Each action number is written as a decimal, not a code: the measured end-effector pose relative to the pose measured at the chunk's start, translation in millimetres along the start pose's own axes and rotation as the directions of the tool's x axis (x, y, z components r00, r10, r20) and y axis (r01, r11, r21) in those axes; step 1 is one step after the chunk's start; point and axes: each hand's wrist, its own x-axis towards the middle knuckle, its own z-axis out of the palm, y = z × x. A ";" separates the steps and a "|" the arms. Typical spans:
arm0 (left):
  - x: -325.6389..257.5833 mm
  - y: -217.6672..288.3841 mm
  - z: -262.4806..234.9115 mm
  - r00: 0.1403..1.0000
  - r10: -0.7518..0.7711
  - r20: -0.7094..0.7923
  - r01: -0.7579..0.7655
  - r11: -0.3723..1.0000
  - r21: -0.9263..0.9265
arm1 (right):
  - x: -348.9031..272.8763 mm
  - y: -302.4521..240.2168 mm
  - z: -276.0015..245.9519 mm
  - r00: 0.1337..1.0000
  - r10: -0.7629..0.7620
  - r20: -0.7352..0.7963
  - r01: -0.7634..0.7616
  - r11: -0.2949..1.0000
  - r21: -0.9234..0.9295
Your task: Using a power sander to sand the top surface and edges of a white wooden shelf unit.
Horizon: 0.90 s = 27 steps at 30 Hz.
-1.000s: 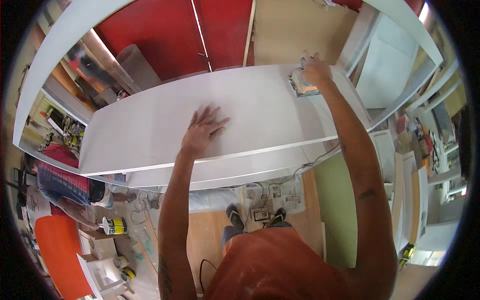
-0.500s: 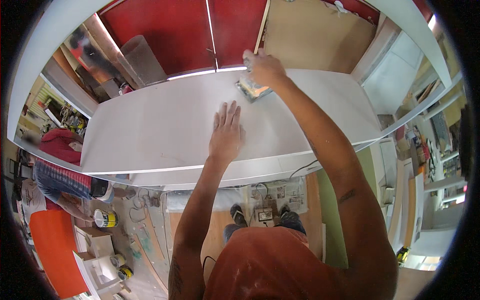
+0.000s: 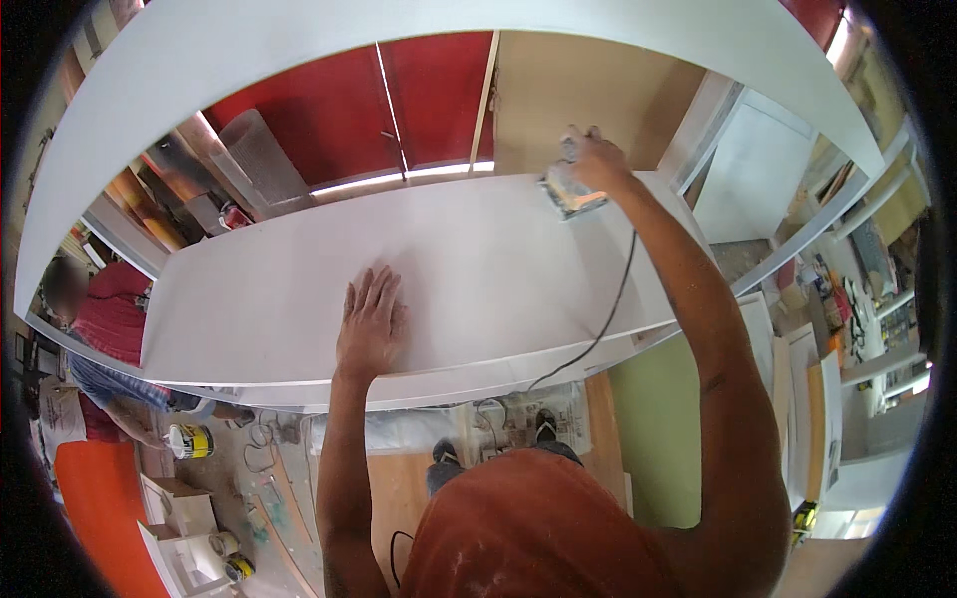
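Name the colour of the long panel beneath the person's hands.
The panel is white, shown best in the head view.

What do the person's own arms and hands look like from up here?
The left hand and right hand are gloveless. No sleeve shows on the left arm or right arm; the latter has a dark mark near the elbow. The shirt is rust-orange.

Illumination is diffuse; white light glares between and below the red doors. The left hand casts a soft shadow on the white panel. Fisheye distortion bows straight edges; black vignetting fills the corners.
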 end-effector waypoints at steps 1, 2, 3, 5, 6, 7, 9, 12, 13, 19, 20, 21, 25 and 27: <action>1.1 2.0 -1.1 0.999 0.020 -0.025 -0.020 1.000 -0.001 | 10.8 26.5 2.7 0.999 0.023 -0.040 -0.023 1.000 -0.021; 1.1 3.5 -2.7 1.000 0.009 -0.021 -0.010 1.000 -0.012 | 21.4 50.3 7.9 0.996 0.050 -0.079 -0.053 0.998 -0.041; 2.5 4.3 -3.4 1.000 0.008 -0.023 -0.008 1.000 -0.017 | 31.9 72.6 14.5 0.996 0.046 -0.078 -0.048 0.998 -0.032; 4.4 6.1 -4.4 1.000 0.006 -0.020 -0.007 1.000 -0.023 | 51.4 108.8 24.8 0.989 0.005 -0.148 -0.031 0.984 -0.175; 5.0 6.3 -4.7 1.000 0.008 -0.021 -0.009 1.000 -0.029 | 63.0 119.1 28.0 0.985 -0.032 -0.172 0.004 0.988 -0.157; 5.9 6.6 -4.5 1.000 0.009 -0.021 -0.010 1.000 -0.030 | 72.8 125.5 30.1 0.987 0.049 -0.151 -0.075 0.982 -0.175; 7.9 6.8 -3.7 1.000 0.015 -0.002 -0.015 0.999 -0.036 | 82.1 121.5 35.0 0.985 0.118 -0.128 -0.142 0.971 -0.191; 10.6 5.1 -3.6 0.998 0.070 -0.005 -0.071 0.995 -0.070 | 83.3 73.9 36.7 0.994 0.000 -0.107 -0.021 0.979 -0.202; 9.8 4.2 -3.8 0.999 0.052 -0.001 -0.052 0.996 -0.069 | 81.5 47.1 38.1 0.995 0.004 -0.102 -0.017 0.992 -0.123; 6.4 -0.4 0.2 0.995 0.097 -0.033 -0.099 0.992 -0.081 | 62.3 -129.1 38.2 0.993 -0.092 -0.068 0.094 0.995 0.030; 5.7 -1.1 1.3 0.994 0.102 -0.034 -0.105 0.991 -0.078 | 60.5 -155.4 37.1 0.991 -0.130 -0.026 0.131 0.991 0.036; 5.1 -1.5 2.1 0.995 0.099 -0.016 -0.100 0.992 -0.073 | 54.8 -177.9 37.7 0.985 -0.167 -0.040 0.170 0.981 0.090; 1.1 1.0 3.2 0.997 0.052 -0.058 -0.058 0.991 -0.121 | 38.3 -260.3 40.1 0.953 -0.291 -0.087 0.300 0.948 0.111; 1.4 3.4 2.4 0.999 -0.014 -0.030 0.013 0.999 -0.036 | 28.3 -287.7 40.6 0.950 -0.293 -0.107 0.309 0.932 0.190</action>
